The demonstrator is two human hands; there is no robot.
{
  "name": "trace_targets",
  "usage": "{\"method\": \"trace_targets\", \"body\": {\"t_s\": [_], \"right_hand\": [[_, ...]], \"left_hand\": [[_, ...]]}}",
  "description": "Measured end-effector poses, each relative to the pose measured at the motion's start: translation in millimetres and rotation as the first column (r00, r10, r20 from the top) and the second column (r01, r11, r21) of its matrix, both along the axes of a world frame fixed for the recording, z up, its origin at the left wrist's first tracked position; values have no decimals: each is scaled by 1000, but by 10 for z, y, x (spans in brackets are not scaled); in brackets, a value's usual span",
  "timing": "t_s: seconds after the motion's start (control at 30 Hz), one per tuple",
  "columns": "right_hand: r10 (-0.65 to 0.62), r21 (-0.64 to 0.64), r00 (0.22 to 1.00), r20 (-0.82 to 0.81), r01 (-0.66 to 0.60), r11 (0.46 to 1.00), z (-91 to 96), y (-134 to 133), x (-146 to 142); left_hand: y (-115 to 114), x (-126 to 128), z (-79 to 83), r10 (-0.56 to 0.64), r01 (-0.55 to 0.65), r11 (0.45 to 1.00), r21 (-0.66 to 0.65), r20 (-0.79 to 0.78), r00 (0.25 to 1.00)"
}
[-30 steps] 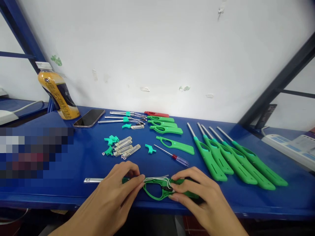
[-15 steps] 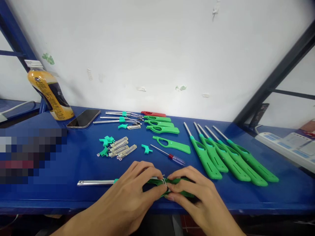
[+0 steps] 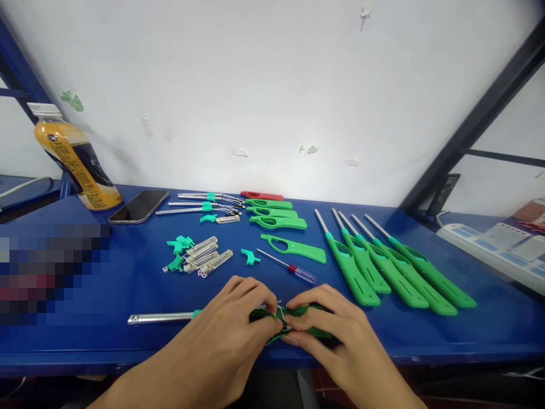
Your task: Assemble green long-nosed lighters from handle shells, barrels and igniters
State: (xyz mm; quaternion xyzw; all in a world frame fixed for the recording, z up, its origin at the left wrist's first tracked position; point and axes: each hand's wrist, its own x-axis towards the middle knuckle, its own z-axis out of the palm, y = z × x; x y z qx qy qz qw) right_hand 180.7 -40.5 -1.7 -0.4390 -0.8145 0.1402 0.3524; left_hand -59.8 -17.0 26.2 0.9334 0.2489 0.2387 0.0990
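Observation:
A green gas lighter [image 3: 320, 332] lies sideways near the front edge of the blue table, its handle shell open. Its metal tube [image 3: 160, 318] sticks out to the left, with a teal collar partly behind my wrist. My left hand [image 3: 232, 329] is closed around the middle of the lighter, thumb and fingers pinching at the inside of the shell. Facing it, my right hand [image 3: 336, 324] grips the handle end, its fingertips pressed in close to my left thumb. A thin white wire [image 3: 280, 312] loops up between both sets of fingertips. The small parts under the fingers are hidden.
Finished-looking green lighters [image 3: 383, 267] lie to the right. Behind my hands are a screwdriver [image 3: 300, 272], a teal trigger [image 3: 250, 257], loose green shells [image 3: 293, 249], clear igniter pieces [image 3: 202, 254] and metal tubes [image 3: 187, 211]. A phone [image 3: 140, 205] and a bottle [image 3: 80, 162] stand left.
The view has shifted slightly, so the things on the table sit a little further left. Both hands keep their hold, with only small finger movements at the wire.

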Motion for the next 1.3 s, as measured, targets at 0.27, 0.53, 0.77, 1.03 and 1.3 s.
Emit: {"method": "trace_targets", "body": {"t_s": [0.27,0.53,0.77,1.03,1.3], "right_hand": [[-5,-51,999,-41,3,999,-15,-21,2],[-8,-89,997,-79,1,996,-23,-25,-3],[-4,-96,998,-68,-2,995,-19,-30,-2],[4,-105,997,-79,-12,994,-21,-28,0],[13,-63,998,-61,-17,998,-10,-23,-2]], "left_hand": [[29,-2,-63,3,-3,1000,-9,11,1000],[21,-7,-30,-14,13,1000,7,44,999],[76,-2,-52,-65,65,998,0,74,995],[65,-13,-51,-61,66,995,-80,70,996],[82,-19,-87,-48,49,998,-28,36,998]]}}
